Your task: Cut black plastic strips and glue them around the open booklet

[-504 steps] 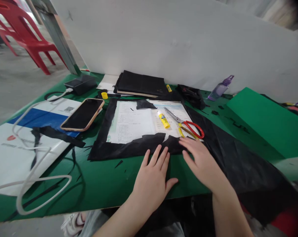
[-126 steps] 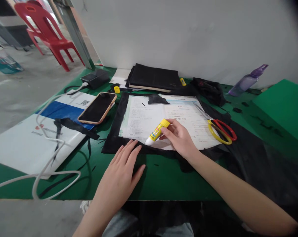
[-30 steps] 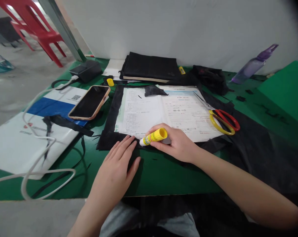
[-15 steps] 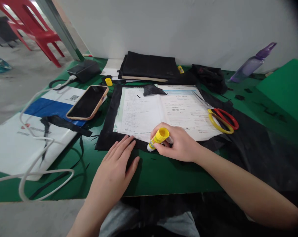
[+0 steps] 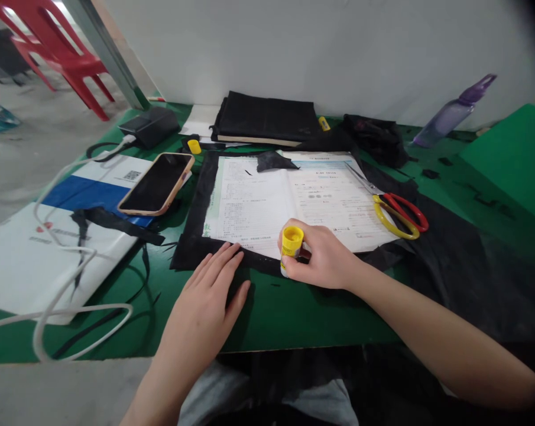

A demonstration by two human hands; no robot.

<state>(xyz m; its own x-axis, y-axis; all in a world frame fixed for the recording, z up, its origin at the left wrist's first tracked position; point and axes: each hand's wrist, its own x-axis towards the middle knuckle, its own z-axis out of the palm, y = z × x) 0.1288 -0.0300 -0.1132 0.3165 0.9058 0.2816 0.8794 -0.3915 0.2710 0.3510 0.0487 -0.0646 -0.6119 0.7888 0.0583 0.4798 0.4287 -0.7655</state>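
An open book [image 5: 258, 204] lies on black fabric [image 5: 194, 222], whose edge shows along the left and near sides. My right hand [image 5: 323, 257] is closed around a yellow glue stick [image 5: 292, 241], held nearly upright with its lower end against the near fabric strip. Flat on that same strip rest the fingers of my left hand [image 5: 209, 290], stretched out and holding nothing. A loose black scrap [image 5: 276, 161] lies across the top of the pages. Scissors [image 5: 398, 216] with red and yellow handles lie over the right page, blades partly apart.
To the left are a phone [image 5: 157, 183], a white and blue packet [image 5: 94, 248] and a white cable [image 5: 78, 275]. Behind the book sit a black-covered book [image 5: 267, 118] and a yellow cap [image 5: 194, 147]. A purple bottle [image 5: 447, 121] stands back right, near more black fabric [image 5: 462, 272].
My right hand has slid the glue stick a little to the right along the near fabric strip, and the stick has turned more upright. My left hand stays in place.
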